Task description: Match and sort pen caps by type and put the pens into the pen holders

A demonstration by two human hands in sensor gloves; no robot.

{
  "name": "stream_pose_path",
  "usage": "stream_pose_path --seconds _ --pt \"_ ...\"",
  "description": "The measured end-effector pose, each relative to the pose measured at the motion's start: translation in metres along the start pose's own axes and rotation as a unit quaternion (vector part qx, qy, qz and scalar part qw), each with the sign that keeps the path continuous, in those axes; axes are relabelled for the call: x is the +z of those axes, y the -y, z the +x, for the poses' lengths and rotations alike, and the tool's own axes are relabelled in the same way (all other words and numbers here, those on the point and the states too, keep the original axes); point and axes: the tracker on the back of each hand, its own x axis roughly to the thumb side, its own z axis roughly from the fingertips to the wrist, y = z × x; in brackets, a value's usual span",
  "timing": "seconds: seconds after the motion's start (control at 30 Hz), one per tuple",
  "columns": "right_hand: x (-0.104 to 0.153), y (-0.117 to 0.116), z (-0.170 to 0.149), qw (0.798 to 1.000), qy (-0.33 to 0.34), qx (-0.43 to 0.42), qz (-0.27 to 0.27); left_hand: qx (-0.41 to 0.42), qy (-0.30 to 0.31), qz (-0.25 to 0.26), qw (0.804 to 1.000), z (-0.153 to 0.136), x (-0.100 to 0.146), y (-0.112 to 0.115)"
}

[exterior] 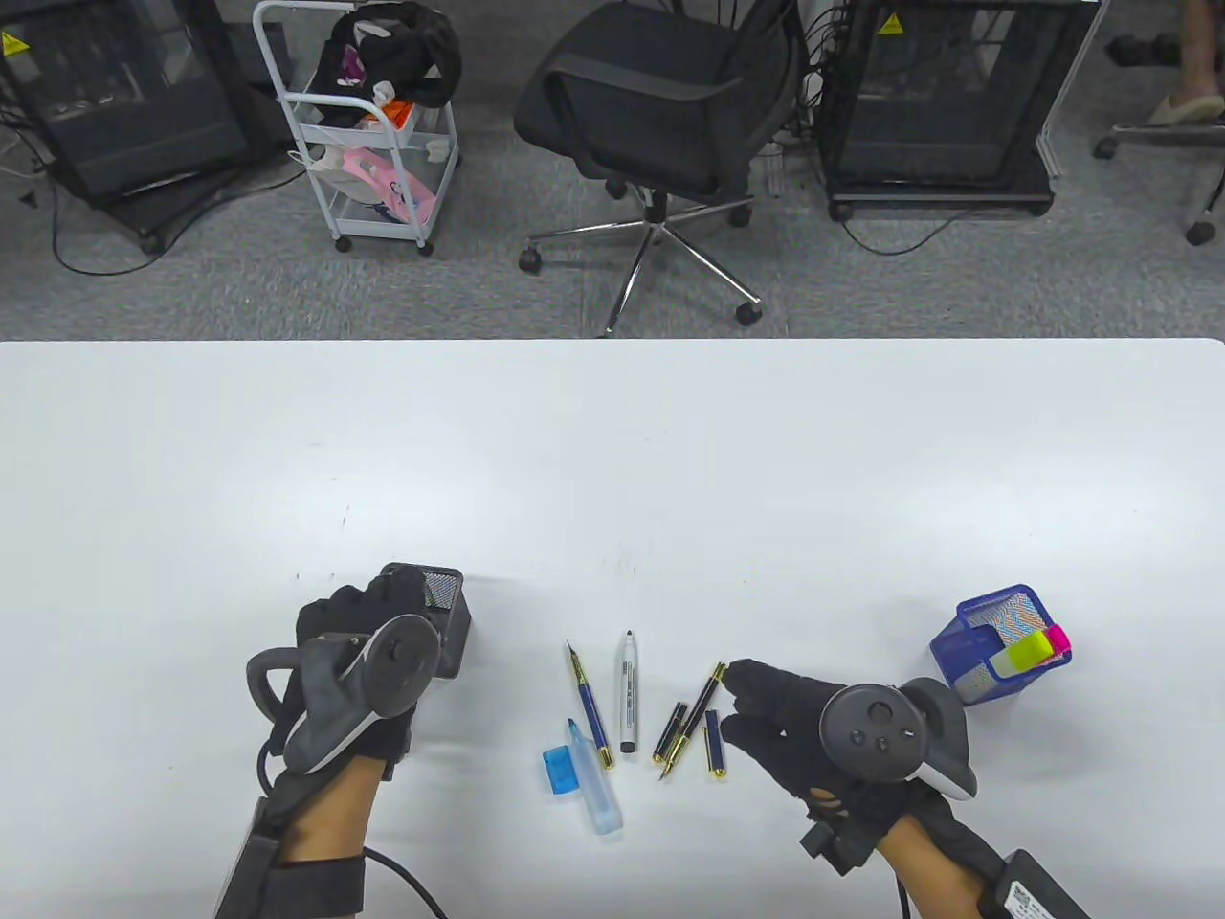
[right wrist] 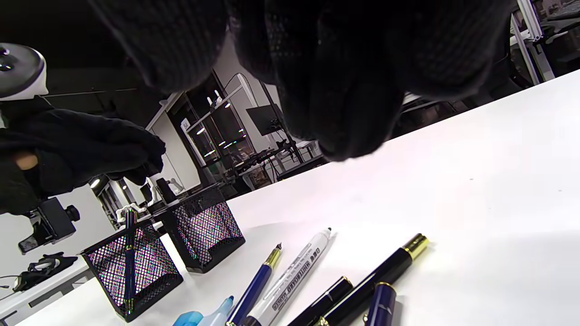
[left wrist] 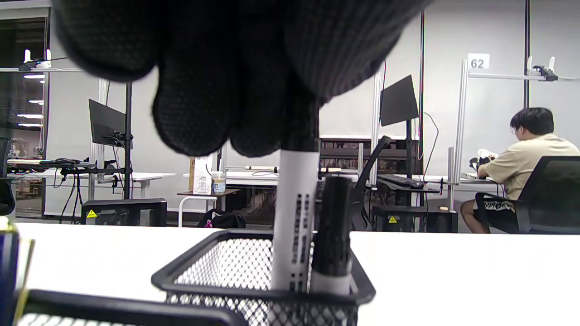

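Observation:
My left hand [exterior: 368,613] hovers over a black mesh holder [exterior: 450,622] and pinches the black top of a white marker [left wrist: 294,213] that stands inside it. A second capped marker [left wrist: 333,226] stands beside it. My right hand [exterior: 742,699] is open, with a fingertip at the gold end of a black pen [exterior: 691,718]. On the table lie an uncapped blue fountain pen [exterior: 590,708], an uncapped white whiteboard marker [exterior: 628,694], a black cap [exterior: 670,732], a blue cap [exterior: 713,742] and a pale blue marker [exterior: 595,785] next to its blue cap [exterior: 558,771].
A blue mesh holder [exterior: 991,661] with yellow and pink highlighters stands right of my right hand. The right wrist view shows two black mesh holders side by side; the nearer holder [right wrist: 131,267] has a blue pen in it. An office chair [exterior: 660,105] stands beyond the table's far edge.

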Motion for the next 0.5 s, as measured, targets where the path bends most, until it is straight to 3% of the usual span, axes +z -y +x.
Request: stream_pose_path --seconds 0.23,0.5 --pt "-0.0004 -0.0006 0.0009 1.000 0.003 0.021 0.004 -0.009 -0.010 -0.043 0.999 0.0007 -0.0015 0.0079" --pt "-0.0009 -0.0009 0.0004 0.999 0.001 0.035 0.008 -0.013 -0.016 -0.041 0.999 0.0003 0.0008 0.0015"
